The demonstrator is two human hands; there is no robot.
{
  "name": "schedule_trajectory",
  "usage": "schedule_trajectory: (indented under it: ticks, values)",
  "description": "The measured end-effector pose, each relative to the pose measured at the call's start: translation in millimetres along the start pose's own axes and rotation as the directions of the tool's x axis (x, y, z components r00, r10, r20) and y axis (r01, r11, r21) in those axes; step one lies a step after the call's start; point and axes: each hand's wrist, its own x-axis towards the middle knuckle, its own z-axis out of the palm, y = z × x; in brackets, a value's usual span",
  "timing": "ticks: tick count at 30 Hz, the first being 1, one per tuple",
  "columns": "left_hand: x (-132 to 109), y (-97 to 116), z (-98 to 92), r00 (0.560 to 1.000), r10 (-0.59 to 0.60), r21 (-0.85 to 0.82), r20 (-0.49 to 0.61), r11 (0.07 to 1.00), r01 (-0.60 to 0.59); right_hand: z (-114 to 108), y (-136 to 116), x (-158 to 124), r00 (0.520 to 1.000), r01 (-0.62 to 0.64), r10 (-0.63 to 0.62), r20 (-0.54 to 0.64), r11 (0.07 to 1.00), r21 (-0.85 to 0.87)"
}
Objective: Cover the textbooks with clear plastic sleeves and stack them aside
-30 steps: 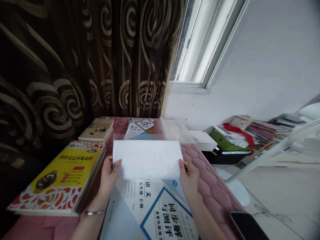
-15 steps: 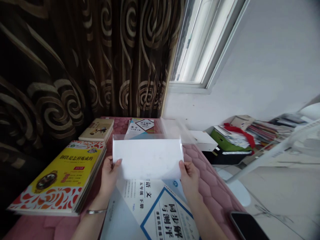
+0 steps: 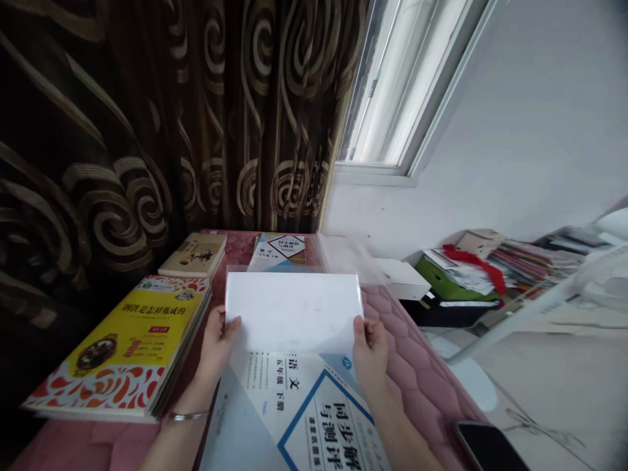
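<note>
A blue and white workbook point(image 3: 314, 405) lies in front of me, its far part under a white flap point(image 3: 294, 307) edged with clear plastic. My left hand point(image 3: 219, 333) pinches the flap's left edge with thumb on top; a bracelet circles that wrist. At the right edge, my right hand point(image 3: 369, 340) grips the plastic in the same way, its fingers curled. The flap is spread flat between both hands, and its plastic rim stands out past the white part at the far side.
Left are a yellow book point(image 3: 127, 333) on a stack and tan books point(image 3: 193, 254). Beyond the flap lie another workbook point(image 3: 279, 250) and clear plastic sheets point(image 3: 343, 252). A phone point(image 3: 490, 447) sits near right, a white box point(image 3: 400, 278) farther back, papers on a green bin point(image 3: 441, 281).
The view has shifted slightly, so the surroundings sit a little farther right. Both hands keep their hold on the flap, with hardly any movement.
</note>
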Motion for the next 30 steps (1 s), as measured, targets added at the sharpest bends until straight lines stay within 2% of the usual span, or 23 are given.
schedule_trajectory:
  ticks: [6,12,16,18,21,23,26,30]
  values:
    - [0,-9,2.1,0.999,0.025,0.016,-0.041,1.000,-0.025,-2,-4,0,0.999,-0.037,0.037,0.007,0.999,0.004]
    - [0,-13,3.0,0.997,0.021,0.076,-0.071,0.997,-0.015,4,0,3,0.996,-0.017,0.022,-0.083,0.997,0.070]
    - [-1,-9,4.5,0.998,0.002,0.037,-0.070,0.999,0.001,-1,-2,4,0.998,-0.064,0.062,0.018,0.992,0.112]
    - [-2,-8,4.1,0.999,-0.008,0.011,-0.049,1.000,0.009,-4,-3,5,0.989,-0.133,0.124,0.075,0.983,0.126]
    - [-2,-8,1.8,0.999,-0.028,-0.017,-0.016,0.999,0.028,-7,-2,7,0.963,-0.265,0.249,0.101,0.942,0.204]
    - [-2,-8,0.2,0.999,-0.031,-0.027,-0.009,0.999,0.031,-8,1,8,0.950,-0.307,0.283,0.134,0.924,0.227]
    - [-2,-9,-1.4,0.999,-0.035,-0.040,0.003,0.999,0.035,-11,3,9,0.950,-0.276,0.246,0.192,0.950,0.148]
    - [-2,-10,-1.4,0.999,-0.046,-0.051,0.025,0.998,0.047,-12,0,10,0.979,-0.107,0.120,0.163,0.990,-0.087]
